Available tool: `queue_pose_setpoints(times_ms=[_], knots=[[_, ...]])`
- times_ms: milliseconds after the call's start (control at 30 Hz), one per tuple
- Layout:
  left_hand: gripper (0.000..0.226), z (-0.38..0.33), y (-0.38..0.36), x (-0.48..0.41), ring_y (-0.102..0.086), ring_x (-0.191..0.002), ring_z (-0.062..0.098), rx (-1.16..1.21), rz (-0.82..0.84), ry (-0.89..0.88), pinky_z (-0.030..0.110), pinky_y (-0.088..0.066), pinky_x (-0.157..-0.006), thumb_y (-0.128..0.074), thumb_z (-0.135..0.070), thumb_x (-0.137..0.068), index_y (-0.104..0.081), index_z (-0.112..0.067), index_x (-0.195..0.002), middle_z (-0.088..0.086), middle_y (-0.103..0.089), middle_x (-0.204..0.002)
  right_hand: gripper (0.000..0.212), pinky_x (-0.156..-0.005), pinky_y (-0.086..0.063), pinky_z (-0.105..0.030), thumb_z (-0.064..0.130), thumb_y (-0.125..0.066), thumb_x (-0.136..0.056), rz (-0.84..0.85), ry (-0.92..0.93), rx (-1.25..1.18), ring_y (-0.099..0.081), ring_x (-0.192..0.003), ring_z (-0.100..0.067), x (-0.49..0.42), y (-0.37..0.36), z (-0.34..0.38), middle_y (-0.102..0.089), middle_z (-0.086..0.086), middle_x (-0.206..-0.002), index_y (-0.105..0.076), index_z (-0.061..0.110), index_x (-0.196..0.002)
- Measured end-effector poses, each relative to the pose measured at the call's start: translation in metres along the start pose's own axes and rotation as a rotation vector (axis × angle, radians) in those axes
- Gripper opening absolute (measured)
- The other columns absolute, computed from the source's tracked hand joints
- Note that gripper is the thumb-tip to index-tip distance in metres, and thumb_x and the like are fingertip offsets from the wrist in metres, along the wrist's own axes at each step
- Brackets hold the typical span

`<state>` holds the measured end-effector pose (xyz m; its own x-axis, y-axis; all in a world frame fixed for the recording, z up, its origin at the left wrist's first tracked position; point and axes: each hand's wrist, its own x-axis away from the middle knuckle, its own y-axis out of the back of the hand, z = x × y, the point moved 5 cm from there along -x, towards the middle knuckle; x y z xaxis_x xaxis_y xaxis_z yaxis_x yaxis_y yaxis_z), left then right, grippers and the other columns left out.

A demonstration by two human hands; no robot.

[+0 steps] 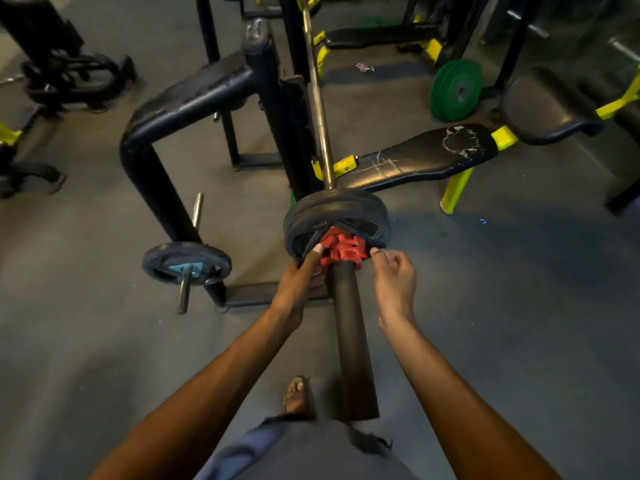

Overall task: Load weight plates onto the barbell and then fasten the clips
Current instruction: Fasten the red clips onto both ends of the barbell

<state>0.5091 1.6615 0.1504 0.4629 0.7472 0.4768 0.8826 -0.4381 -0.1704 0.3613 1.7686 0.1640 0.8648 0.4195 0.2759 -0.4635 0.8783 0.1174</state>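
A barbell point(351, 337) runs from the rack toward me, its thick dark sleeve pointing at my body. Black weight plates point(337, 211) sit on the sleeve against the collar. A red clip point(343, 250) sits around the sleeve, pressed against the outer plate. My left hand point(299, 284) grips the clip's left side, thumb on top of it. My right hand point(393, 277) is at the clip's right side, its curled fingers touching the clip's edge.
A black bench with yellow legs point(426, 155) lies to the right of the rack. A small plate on a storage peg point(187, 263) sticks out at the left. Green plates point(457, 90) lean at the back right. My foot in a sandal point(296, 394) stands below the sleeve.
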Motion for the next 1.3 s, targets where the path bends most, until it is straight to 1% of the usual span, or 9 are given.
queue_pose_setpoints(times_ms=[67,133,333,467,600,733,867,1067,1300], knots=[[0.04,0.001,0.017,0.018,-0.069,-0.106,0.023,-0.066,-0.065,-0.054,0.043,-0.054,-0.094,-0.063,-0.046,-0.094,-0.068,-0.014,-0.116,0.004,-0.072,-0.108,0.013,-0.071,-0.047,-0.009,0.023,-0.068,-0.093,-0.011,0.18,0.088,-0.066,-0.089,-0.012,0.019,0.008,0.011,-0.068,-0.004,-0.105,-0.064,0.017,-0.105],[0.034,0.003,0.04,0.035,-0.069,-0.104,0.023,-0.117,-0.107,-0.087,0.041,-0.054,-0.093,-0.065,-0.041,-0.093,-0.068,-0.01,-0.108,0.007,-0.071,-0.103,0.015,-0.071,-0.045,-0.006,0.021,-0.069,-0.092,0.041,0.33,0.137,-0.064,-0.09,-0.007,0.04,0.006,0.021,-0.064,-0.003,-0.11,-0.065,0.018,-0.107],[0.034,0.0,0.119,0.066,-0.067,-0.108,0.025,-0.218,-0.125,-0.126,0.045,-0.052,-0.1,-0.066,-0.052,-0.086,-0.069,-0.023,-0.103,0.012,-0.072,-0.111,0.017,-0.077,-0.055,-0.032,0.029,-0.067,-0.087,0.294,0.566,0.294,-0.062,-0.088,-0.012,0.095,-0.052,0.03,-0.059,0.005,-0.104,-0.064,0.021,-0.102],[0.039,-0.009,0.184,0.076,-0.068,-0.105,0.026,-0.257,-0.191,-0.165,0.045,-0.052,-0.096,-0.066,-0.052,-0.083,-0.07,-0.02,-0.105,0.011,-0.072,-0.106,0.02,-0.079,-0.054,-0.033,0.03,-0.069,-0.082,0.508,0.589,0.459,-0.062,-0.083,-0.009,0.125,-0.126,0.019,-0.062,0.001,-0.098,-0.065,0.02,-0.099],[0.033,-0.014,0.281,0.082,-0.066,-0.087,0.005,-0.428,-0.254,-0.183,0.031,-0.052,-0.083,-0.07,-0.05,-0.084,-0.07,-0.024,-0.105,-0.009,-0.072,-0.092,0.026,-0.082,-0.055,-0.035,0.036,-0.071,-0.083,0.808,0.571,0.709,-0.064,-0.088,-0.014,0.155,-0.237,0.0,-0.064,0.001,-0.105,-0.064,0.022,-0.104],[0.047,-0.019,0.396,0.089,-0.066,-0.11,0.011,-0.585,-0.28,-0.106,0.034,-0.052,-0.097,-0.071,-0.054,-0.083,-0.065,-0.025,-0.119,-0.004,-0.071,-0.119,0.036,-0.085,-0.053,-0.031,0.035,-0.074,-0.085,1.019,0.567,0.857,-0.067,-0.098,-0.016,0.2,-0.352,-0.014,-0.067,0.001,-0.119,-0.066,0.018,-0.116],[0.055,-0.044,0.498,0.101,-0.061,-0.121,0.016,-0.685,-0.365,-0.064,0.026,-0.046,-0.097,-0.071,-0.046,-0.087,-0.06,-0.017,-0.132,0.003,-0.064,-0.133,0.047,-0.096,-0.054,-0.044,0.038,-0.075,-0.083,1.092,0.625,0.902,-0.069,-0.108,-0.024,0.242,-0.45,-0.016,-0.07,-0.005,-0.125,-0.067,0.015,-0.123],[0.059,-0.087,0.615,0.08,-0.06,-0.124,0.017,-0.753,-0.404,-0.057,0.034,-0.049,-0.101,-0.07,-0.05,-0.087,-0.058,-0.018,-0.135,0.0,-0.062,-0.137,0.054,-0.105,-0.048,-0.04,0.041,-0.069,-0.09,1.199,0.703,1.031,-0.06,-0.128,-0.025,0.27,-0.565,-0.009,-0.062,-0.005,-0.14,-0.057,0.02,-0.138],[0.058,-0.145,0.719,-0.029,-0.061,-0.122,0.017,-0.832,-0.374,-0.058,0.033,-0.05,-0.1,-0.068,-0.052,-0.088,-0.058,-0.019,-0.134,0.001,-0.063,-0.136,0.058,-0.11,-0.045,-0.039,0.041,-0.066,-0.094,1.261,0.714,1.099,-0.054,-0.134,-0.024,0.217,-0.709,-0.011,-0.055,-0.005,-0.149,-0.052,0.017,-0.145]])
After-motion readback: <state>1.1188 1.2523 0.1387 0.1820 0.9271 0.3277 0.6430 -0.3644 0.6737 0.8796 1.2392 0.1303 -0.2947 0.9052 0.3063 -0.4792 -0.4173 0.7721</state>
